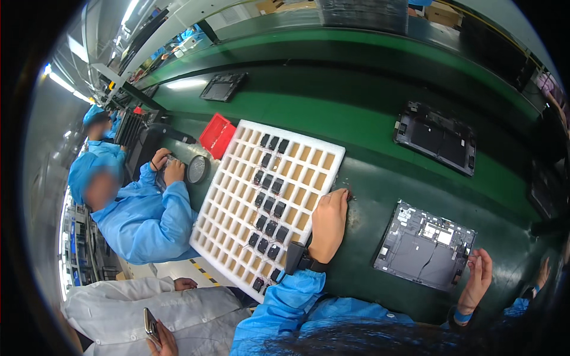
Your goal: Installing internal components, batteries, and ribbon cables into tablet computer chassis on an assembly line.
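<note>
In crinkled blue sleeves (285,302), we work at a smooth green counter (350,285), our right hand (477,276) at the right edge of a flat, rectangular dark-gray shell (409,252) lying open, patched with silvery pieces. Its fingers curl narrowly there; we cannot tell whether they pinch anything. Our left hand (329,222), strapped in black at the wrist, bends beside a white foam tray (339,155), fingers drawn close together, their grip unclear to us. Ribbed black blocks (276,186) with thin wires fill some of the tray's rectangular, tan-bottomed pockets. Beyond it, to our left, a co-worker (142,219) in blue sits near a round, dark-rimmed dish (198,169) and a glossy red bin (218,135). Farther across lie a second dark shell (436,137) and a third (223,87).
</note>
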### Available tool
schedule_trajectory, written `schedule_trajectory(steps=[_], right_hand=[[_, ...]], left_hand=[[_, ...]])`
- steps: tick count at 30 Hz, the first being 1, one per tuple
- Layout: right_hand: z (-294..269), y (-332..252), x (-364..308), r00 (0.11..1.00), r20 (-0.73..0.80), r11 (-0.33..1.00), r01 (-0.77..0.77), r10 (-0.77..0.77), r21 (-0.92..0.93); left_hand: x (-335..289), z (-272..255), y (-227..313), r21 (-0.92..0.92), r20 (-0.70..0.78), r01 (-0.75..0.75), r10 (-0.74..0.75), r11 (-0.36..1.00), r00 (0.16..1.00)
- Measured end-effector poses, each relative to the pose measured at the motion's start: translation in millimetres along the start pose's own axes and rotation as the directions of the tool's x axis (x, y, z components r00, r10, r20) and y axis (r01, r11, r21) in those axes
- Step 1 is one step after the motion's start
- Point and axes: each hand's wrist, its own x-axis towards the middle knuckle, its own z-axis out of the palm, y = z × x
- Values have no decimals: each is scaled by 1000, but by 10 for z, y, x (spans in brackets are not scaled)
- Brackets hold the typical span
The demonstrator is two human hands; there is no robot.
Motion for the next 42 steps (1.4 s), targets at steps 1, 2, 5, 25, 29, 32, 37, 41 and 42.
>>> schedule_trajectory(steps=[1,2,5,25,29,32,37,41,42], right_hand=[[-2,-10,-7,1000,-5,1000,-1,1,9],[3,-29,-16,1000,-7,1000,-1,1,7],[-24,-95,-57,998,-55,1000,-9,9,8],[1749,-1162,-137,853,491,931,308,-178,-197],[1846,-1184,-110,808,544,905,381,-225,-190],[1823,-1150,-128,812,543,910,367,-213,-192],[1697,-949,-51,774,584,936,-346,244,68],[1561,-930,-18,748,605,897,-425,273,121],[1549,-943,-11,740,610,893,-435,281,117]], left_hand=[[-8,8,-23,-3,2,0,0,1000,1000],[-19,10,-53,-21,3,-2,2,1000,1000],[13,-27,-27,-73,-51,-32,28,997,998],[-268,-267,1049,-821,293,326,-144,469,945],[-306,-256,1093,-808,242,245,-78,536,967],[-354,-296,1112,-778,208,165,0,606,978],[-275,-313,1215,-777,311,232,37,586,950],[-308,-227,1145,-733,304,121,163,670,939],[-304,-206,1160,-720,310,140,135,680,941]])
